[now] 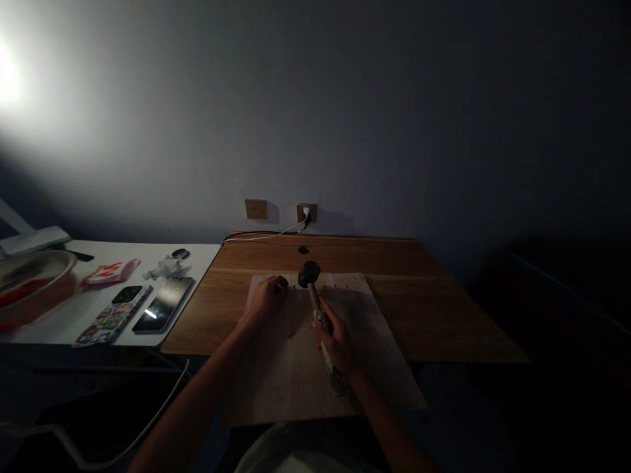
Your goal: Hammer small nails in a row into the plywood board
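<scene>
R hand (338, 338) clamped round the handle of a dark, round-headed mallet w/ patterned grip (309, 272); head's at 12 o'clock on a pale, rectangular wooden board (296, 371), butt end toward 5. Can't tell if head touches board. L hand (266, 299) at board's 11 o'clock, fingers bent, near a row of small dark dots (335, 286) running toward 1; too dim to tell if it's pinching anything or just resting.

Risks (my call): L fingers sit near mallet head, at its 8 o'clock, so an off-line swing could prob. catch them. Poor light, mostly from 10 o'clock, may spoil aim. Board overhangs brown, wood-grain table (444, 315) at 6 o'clock; hard hit near that edge might tip or shift it.

Text/brands: nothing legible. Red-and-white plastic packet (111, 272) at 10 o'clock has bold red marks, unreadable. Multicolour, picture-covered phone (111, 320) at 9: no words I can make out. Flat, dark-screened phone (165, 305) next to it: glare only, no logo. Mallet's grip pattern: n/a.
</scene>
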A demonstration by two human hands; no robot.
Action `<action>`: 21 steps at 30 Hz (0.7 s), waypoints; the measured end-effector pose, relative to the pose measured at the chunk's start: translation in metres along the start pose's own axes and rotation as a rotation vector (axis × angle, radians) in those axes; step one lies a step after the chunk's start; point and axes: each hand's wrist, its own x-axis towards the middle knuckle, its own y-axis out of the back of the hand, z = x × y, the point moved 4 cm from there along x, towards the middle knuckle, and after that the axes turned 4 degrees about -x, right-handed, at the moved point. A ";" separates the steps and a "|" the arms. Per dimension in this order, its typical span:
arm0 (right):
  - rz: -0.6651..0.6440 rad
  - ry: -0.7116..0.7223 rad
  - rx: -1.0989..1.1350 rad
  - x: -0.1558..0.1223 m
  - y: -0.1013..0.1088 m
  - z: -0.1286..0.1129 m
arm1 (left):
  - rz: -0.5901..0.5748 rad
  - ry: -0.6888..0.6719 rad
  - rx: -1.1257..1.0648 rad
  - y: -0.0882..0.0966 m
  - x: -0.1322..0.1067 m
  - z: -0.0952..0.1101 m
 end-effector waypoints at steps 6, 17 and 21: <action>-0.074 -0.012 -0.024 0.008 -0.019 -0.004 | -0.008 0.012 -0.087 -0.001 0.001 -0.003; -0.115 -0.039 -0.075 0.007 -0.023 -0.002 | 0.022 0.036 -0.146 0.003 -0.001 -0.001; -0.125 -0.025 -0.102 0.005 -0.025 -0.004 | 0.037 0.035 -0.126 0.003 0.000 -0.003</action>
